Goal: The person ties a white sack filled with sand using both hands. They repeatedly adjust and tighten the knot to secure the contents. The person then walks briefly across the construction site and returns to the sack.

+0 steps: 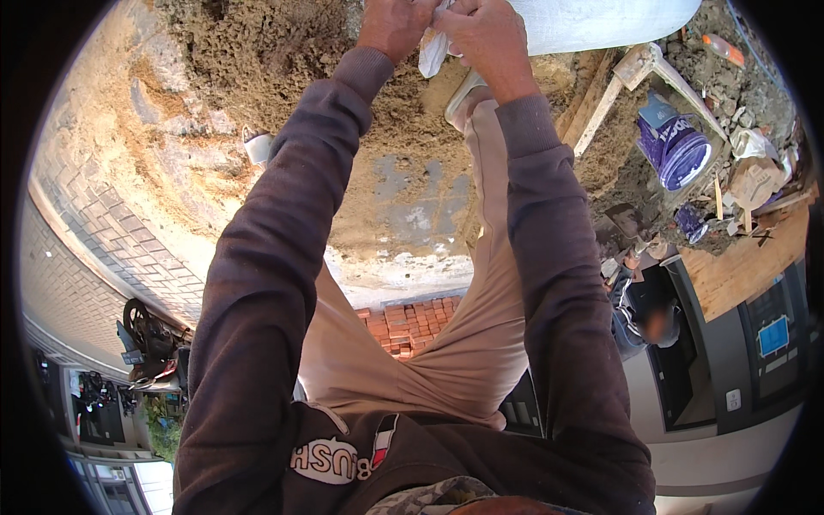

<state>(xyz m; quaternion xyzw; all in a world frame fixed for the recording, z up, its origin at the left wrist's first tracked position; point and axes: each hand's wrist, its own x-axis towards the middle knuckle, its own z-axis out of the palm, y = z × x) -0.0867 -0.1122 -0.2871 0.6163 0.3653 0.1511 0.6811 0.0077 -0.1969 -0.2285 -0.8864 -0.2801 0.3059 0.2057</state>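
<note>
At the top edge, my left hand (396, 27) and my right hand (491, 41) are close together, with their fingers closed on the bunched end of a white sack (609, 24). A crumpled flap of it (433, 55) hangs down between the two hands. The full, rounded body of the sack lies to the right of my right hand, cut off by the frame's edge. Part of my left fingers is also cut off there. Below my right hand, my shoe (464, 96) stands on sandy ground.
A heap of damp sand (249, 51) lies at the far left. To the right are an angled wooden frame (635, 69), a purple bucket (678, 153), an orange bottle (724, 49) and rubble. Red bricks (408, 326) show between my legs. Another person (631, 322) is at the right.
</note>
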